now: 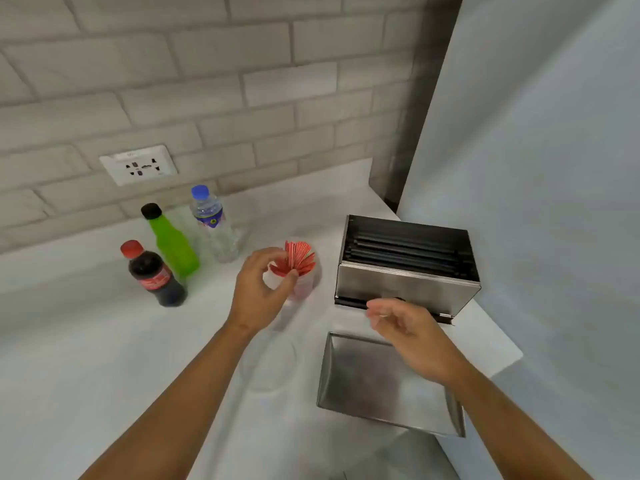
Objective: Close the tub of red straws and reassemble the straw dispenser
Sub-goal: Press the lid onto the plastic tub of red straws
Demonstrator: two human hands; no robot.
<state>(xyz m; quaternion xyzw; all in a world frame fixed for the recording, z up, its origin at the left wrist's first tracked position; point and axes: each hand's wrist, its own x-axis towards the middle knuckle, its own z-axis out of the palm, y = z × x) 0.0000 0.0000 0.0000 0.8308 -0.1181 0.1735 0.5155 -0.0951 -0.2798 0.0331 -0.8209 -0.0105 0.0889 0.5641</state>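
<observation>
A clear tub (304, 287) stands open on the white counter with red straws (297, 258) sticking up from it. My left hand (260, 289) curls around the tub's near left side, thumb and fingers at the rim. A clear round lid (270, 362) lies flat on the counter in front of the tub. To the right stands the steel straw dispenser body (405, 282), open on top, with black straws (403, 252) lying inside. Its steel cover (388, 379) lies upturned in front. My right hand (410, 332) hovers between the body and the cover, fingers loosely curled, holding nothing that I can see.
Three bottles stand at the back left: a cola bottle (154, 273), a green bottle (171, 242) and a clear water bottle (214, 225). A wall socket (138, 165) is in the tiled wall. A grey panel (536, 168) rises just right of the dispenser, where the counter ends.
</observation>
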